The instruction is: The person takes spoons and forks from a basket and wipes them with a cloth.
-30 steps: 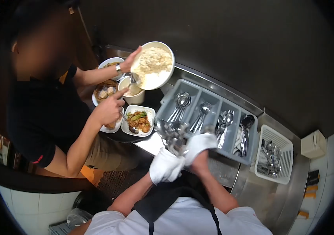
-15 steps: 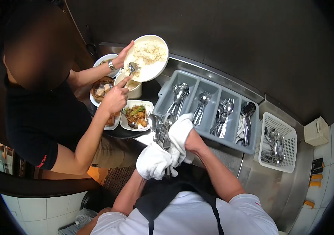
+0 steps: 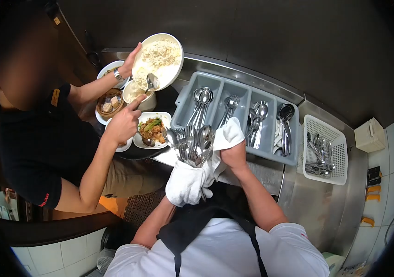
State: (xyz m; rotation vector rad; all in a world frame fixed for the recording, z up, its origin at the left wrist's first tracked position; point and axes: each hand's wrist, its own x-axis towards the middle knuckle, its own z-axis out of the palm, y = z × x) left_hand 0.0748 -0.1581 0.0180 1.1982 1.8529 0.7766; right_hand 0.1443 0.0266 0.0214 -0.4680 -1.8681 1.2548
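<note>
A bunch of spoons and forks (image 3: 190, 141) stands upright in my left hand (image 3: 171, 204), bowls and tines up. White cloth (image 3: 185, 182) wraps round the handles and hides most of that hand's fingers. My right hand (image 3: 234, 156) is closed on another part of the cloth, just right of the bunch, with a fold lying over its fingers. Right beyond my hands lies a grey cutlery tray (image 3: 174, 122). Spoons (image 3: 201, 104) fill its left compartment, forks (image 3: 229, 108) the one beside it, then more spoons (image 3: 259, 120), and ladle-like spoons (image 3: 286, 120) at the right.
At the left a co-worker (image 3: 44, 152) spoons rice from a white plate (image 3: 174, 76) into a white tub (image 3: 148, 101). A dish of food (image 3: 153, 131) and a steamer basket (image 3: 109, 104) stand nearby. A white perforated basket (image 3: 340, 138) with cutlery sits at the right.
The view has shifted slightly. My right hand and the cloth have moved right and away from the bunch, showing more of the cutlery. The co-worker's spoon has moved against the plate.
</note>
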